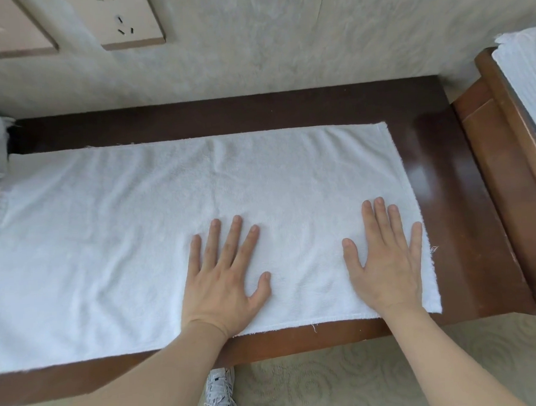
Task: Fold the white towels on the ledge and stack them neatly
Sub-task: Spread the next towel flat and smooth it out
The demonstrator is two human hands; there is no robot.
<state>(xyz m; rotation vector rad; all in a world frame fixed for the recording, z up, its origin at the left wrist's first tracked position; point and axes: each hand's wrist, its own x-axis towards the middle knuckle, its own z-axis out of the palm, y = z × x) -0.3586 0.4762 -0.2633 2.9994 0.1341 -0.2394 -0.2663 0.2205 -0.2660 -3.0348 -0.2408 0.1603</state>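
I have both hands, left hand and right hand, flat and gripping nothing on the towel, whose long axis runs nine to three, the right hand nearest its three-o'clock edge.

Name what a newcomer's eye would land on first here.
A white towel spread flat across the dark wooden ledge, with the left hand and right hand pressed palm-down on its right half. A stack of folded towels sits at far right.
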